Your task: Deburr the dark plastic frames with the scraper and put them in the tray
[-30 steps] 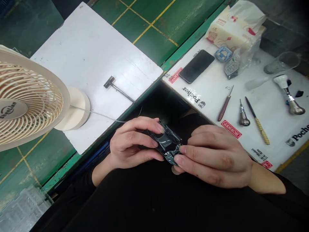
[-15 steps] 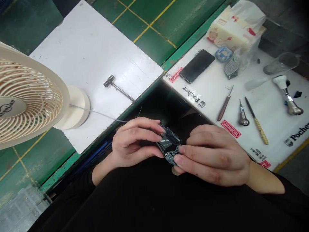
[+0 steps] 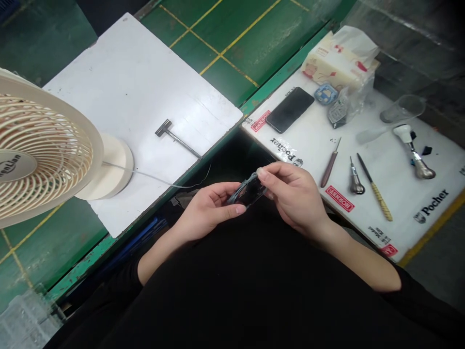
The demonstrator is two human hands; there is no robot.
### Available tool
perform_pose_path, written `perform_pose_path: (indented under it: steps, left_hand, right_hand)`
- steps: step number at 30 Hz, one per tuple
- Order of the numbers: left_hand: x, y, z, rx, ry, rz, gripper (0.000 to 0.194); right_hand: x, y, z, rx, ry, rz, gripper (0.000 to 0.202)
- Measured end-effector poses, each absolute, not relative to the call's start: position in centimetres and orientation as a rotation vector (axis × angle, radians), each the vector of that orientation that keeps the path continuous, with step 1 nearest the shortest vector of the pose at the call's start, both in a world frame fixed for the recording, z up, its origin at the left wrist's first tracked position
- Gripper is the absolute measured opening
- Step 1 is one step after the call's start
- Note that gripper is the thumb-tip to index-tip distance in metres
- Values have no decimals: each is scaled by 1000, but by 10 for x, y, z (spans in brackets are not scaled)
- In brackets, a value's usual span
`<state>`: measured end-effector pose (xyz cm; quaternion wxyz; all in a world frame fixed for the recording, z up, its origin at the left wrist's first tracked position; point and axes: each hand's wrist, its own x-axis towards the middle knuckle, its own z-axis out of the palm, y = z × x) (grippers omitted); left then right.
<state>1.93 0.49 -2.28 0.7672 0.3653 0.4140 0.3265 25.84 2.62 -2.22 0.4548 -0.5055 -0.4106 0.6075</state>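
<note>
Between my two hands is a small dark model-car body part (image 3: 249,190), grey at its rim and glossy black inside, held tilted above my lap. My left hand (image 3: 209,209) grips its left end, thumb in front and fingers behind. At its right end, my right hand (image 3: 292,194) pinches the upper edge between thumb and forefinger. The part's underside and some fingertips are hidden. To the right on the white board lie a thin pointed tool with a brown handle (image 3: 329,168), a short metal-handled tool (image 3: 356,183) and a file with a yellow handle (image 3: 380,201).
A cream fan (image 3: 114,165) stands at the left on a white board (image 3: 145,82), its cord trailing toward me. A T-shaped metal tool (image 3: 179,140) lies there. On the right board are a phone (image 3: 289,109), a tissue pack (image 3: 334,68), a clear cup (image 3: 403,109) and a white-and-metal tool (image 3: 414,150).
The part has been turned and tipped up, its right end now higher. My right hand has moved up and left and changed its grip; my left hand has shifted its fingers.
</note>
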Motion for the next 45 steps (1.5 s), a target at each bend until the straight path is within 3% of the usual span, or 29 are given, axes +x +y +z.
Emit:
perform_pose_path:
  steps: [6, 12, 15, 20, 27, 45]
  left_hand:
    - [19, 1, -33, 697, 923, 780, 50]
    - [20, 1, -30, 681, 899, 871, 56]
    - [22, 4, -29, 600, 972, 869, 50]
    - [26, 10, -31, 483, 1014, 855, 41]
    - [28, 13, -28, 420, 973, 838, 37]
    - [28, 7, -29, 464, 824, 932, 43]
  right_hand:
    - [254, 35, -28, -1208, -788, 1670, 44]
    - [252, 31, -33, -1266, -805, 1605, 47]
    - [252, 27, -39, -1288, -925, 1534, 48]
    - [254, 22, -44, -1238, -1073, 1470, 40]
    - [252, 23, -39, -1177, -868, 1623, 35]
    - [252, 30, -39, -1213, -761, 1621, 46]
